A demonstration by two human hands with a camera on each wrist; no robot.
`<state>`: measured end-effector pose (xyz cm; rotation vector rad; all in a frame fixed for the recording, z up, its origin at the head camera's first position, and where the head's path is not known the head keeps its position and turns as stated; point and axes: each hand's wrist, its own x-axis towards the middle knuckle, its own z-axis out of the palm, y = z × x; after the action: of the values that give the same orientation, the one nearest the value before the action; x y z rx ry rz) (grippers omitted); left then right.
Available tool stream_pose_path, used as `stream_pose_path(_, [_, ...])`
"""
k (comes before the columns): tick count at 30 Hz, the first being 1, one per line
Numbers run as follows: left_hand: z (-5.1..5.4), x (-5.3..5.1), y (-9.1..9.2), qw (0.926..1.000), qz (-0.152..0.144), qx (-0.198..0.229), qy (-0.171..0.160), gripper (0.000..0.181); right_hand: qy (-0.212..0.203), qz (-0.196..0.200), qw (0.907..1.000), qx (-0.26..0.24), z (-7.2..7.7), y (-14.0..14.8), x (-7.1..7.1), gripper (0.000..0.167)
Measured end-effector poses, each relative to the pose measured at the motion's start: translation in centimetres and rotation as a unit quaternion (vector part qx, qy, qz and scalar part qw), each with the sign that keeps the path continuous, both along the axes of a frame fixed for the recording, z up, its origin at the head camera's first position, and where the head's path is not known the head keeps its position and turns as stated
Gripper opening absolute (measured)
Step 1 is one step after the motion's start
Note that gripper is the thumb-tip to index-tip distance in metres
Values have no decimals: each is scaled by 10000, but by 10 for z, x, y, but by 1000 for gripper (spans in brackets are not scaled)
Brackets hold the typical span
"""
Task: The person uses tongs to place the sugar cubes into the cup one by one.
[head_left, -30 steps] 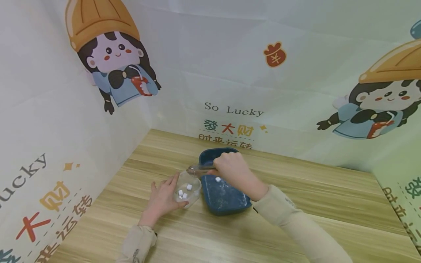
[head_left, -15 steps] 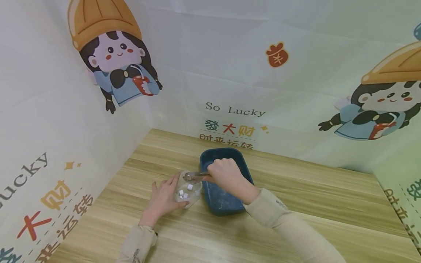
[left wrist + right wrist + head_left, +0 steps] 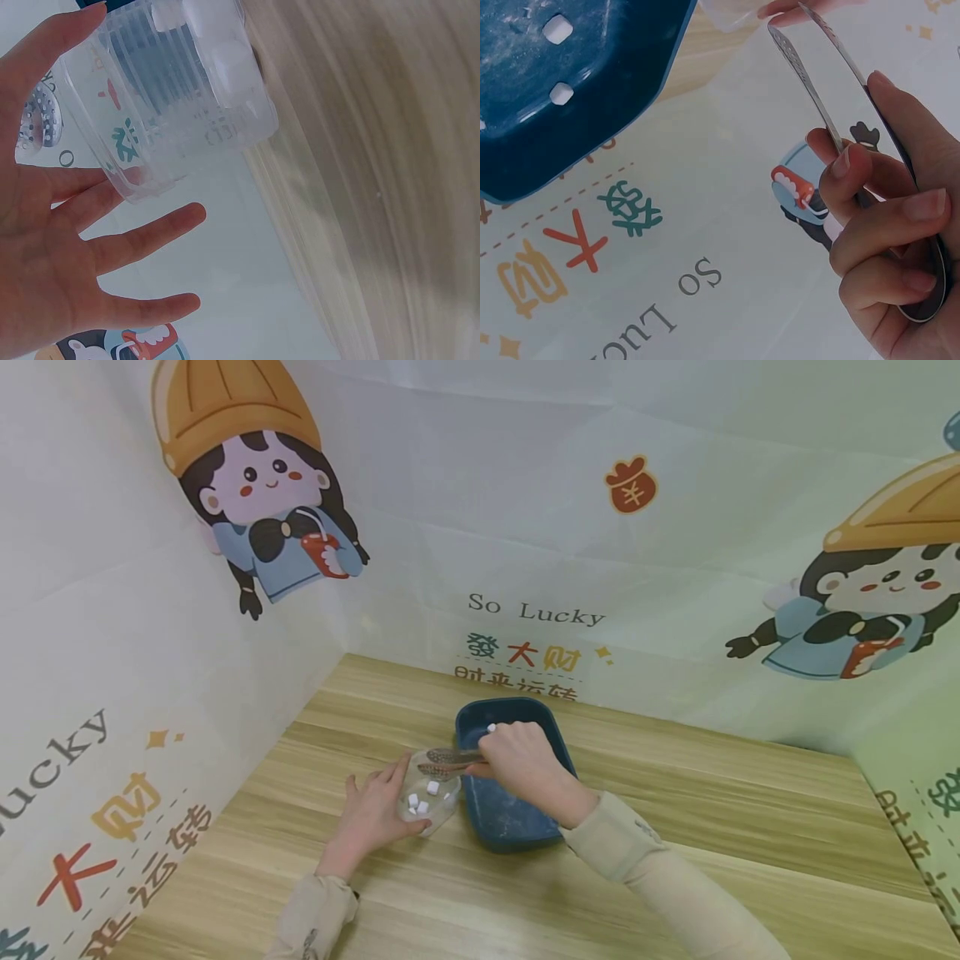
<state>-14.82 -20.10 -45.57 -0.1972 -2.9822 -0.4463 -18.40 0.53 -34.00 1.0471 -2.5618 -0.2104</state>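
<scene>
My left hand [image 3: 371, 814] holds a clear plastic container [image 3: 172, 97] by the rim, thumb on one side and fingers on the other; its outer fingers are spread straight. Several small white cubes [image 3: 432, 787] lie inside the container. In my right hand [image 3: 521, 764] I grip metal tongs [image 3: 810, 82], fingers wrapped round the arms. The tongs' tips stand apart over the container's far part, with nothing between them. Just right of the container is a dark blue tray [image 3: 483, 839], partly covered by my right hand. Two white cubes [image 3: 558, 29] show in the tray in the right wrist view.
The container and tray stand side by side on a wood-grain table [image 3: 675, 893]. White printed cloth walls [image 3: 450, 468] rise behind it and at both sides. The tray's far end comes near the back wall.
The tongs have moved left and a little toward me over the container. Their tips, with a white cube between them earlier, have spread apart. Another cube shows at the container's right side.
</scene>
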Motion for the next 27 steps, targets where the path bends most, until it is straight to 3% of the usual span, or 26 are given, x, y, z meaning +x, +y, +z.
stream_pose_path(16, [0, -1, 0, 10000, 9, -51, 9, 103, -18, -4, 10000, -94, -1, 11, 1, 52])
stream_pose_path(27, [3, 3, 2, 9998, -12, 14, 208, 99, -116, -37, 9996, -269, -4, 24, -2, 53])
